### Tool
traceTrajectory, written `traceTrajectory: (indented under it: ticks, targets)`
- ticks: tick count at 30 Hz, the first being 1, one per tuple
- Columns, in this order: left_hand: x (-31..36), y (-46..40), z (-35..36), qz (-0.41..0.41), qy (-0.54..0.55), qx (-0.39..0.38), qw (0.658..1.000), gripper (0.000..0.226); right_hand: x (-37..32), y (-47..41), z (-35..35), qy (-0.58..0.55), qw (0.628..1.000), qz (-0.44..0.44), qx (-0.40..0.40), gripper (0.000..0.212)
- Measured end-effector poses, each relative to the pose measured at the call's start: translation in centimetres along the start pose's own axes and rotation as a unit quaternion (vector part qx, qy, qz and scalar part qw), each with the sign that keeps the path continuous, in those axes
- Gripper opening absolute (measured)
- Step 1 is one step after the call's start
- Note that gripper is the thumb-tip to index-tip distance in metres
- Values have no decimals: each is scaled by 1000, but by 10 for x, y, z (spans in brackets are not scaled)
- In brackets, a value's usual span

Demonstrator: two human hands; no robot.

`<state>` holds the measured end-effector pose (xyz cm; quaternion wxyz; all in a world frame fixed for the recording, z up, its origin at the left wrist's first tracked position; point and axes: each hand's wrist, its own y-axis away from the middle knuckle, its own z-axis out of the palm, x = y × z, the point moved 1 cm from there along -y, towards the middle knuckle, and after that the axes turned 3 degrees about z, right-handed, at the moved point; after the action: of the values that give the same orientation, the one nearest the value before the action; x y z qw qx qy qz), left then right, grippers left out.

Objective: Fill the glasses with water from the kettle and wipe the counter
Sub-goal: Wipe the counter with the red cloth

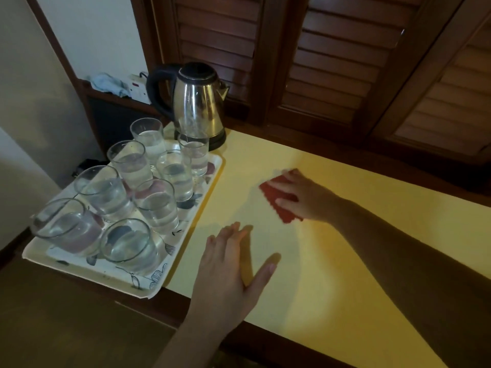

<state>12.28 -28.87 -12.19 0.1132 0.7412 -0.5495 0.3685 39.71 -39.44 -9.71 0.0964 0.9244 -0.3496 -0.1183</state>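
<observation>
Several glasses (156, 205) holding water stand on a white flower-patterned tray (183, 248) at the left end of the yellow counter (332, 274). Behind the tray stands a steel kettle (198, 104) with a black handle and lid, upright on its base. My right hand (305, 195) presses a red cloth (276, 197) flat onto the counter with straight fingers, right of the tray. My left hand (231, 269) lies flat on the counter near its front edge, fingers spread, holding nothing.
Brown louvred shutters (332, 62) close off the back of the counter. A light blue rag (109, 83) and a white socket box (138, 87) sit on a shelf behind the kettle. The tray's near corner overhangs the counter's dark wooden front edge (265, 338).
</observation>
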Motion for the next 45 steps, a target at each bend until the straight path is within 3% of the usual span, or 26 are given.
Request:
traceTrajectory:
  ticks: [3,7,10,11,15,18,22,25,28,32,36,38,39,41,43,45]
  targets:
    - [-2,-1,-1,-13,-7,-15,1000,77,51,1,-5,-28,985,168,30,60]
    - [-2,-2,0,-20,-18,-27,999,80,87,28,-2,-18,930,365,32,57]
    - [-1,-2,2,-18,-30,-31,999,82,81,28,8,-8,884,467,-16,66]
    - [-1,-3,3,-20,-29,-33,999,82,74,25,13,-16,884,466,-26,69]
    - [1,-6,0,-30,12,-26,999,77,5,24,21,7,964,264,7,66]
    - [2,-11,-2,-40,41,6,998,67,-59,45,17,11,997,81,1,58]
    - [7,-21,0,-34,50,29,998,50,-78,93,26,-36,989,-139,-44,42]
    - [15,-29,9,-36,43,15,998,57,-50,108,23,-46,977,-204,-47,30]
    - [25,-35,19,-28,40,4,999,62,-5,99,6,-6,990,-129,-66,43]
    - [28,-36,34,-22,16,-16,1000,69,62,86,-15,1,996,86,-25,57]
    - [22,-32,40,-17,-26,-30,999,76,121,100,-35,-36,946,323,20,48]
    - [24,-31,40,-22,-24,-26,999,75,140,115,-33,-90,899,429,9,33]
    - [26,-31,40,-24,-27,-26,999,75,145,122,-28,-140,875,463,10,39]
    - [29,-31,40,-22,-37,-27,999,73,151,124,-9,-242,851,462,55,45]
    - [31,-31,40,-23,-38,-25,999,71,136,119,4,-155,884,435,70,53]
    - [30,-31,40,-24,-38,-28,999,72,97,106,18,-61,916,396,18,65]
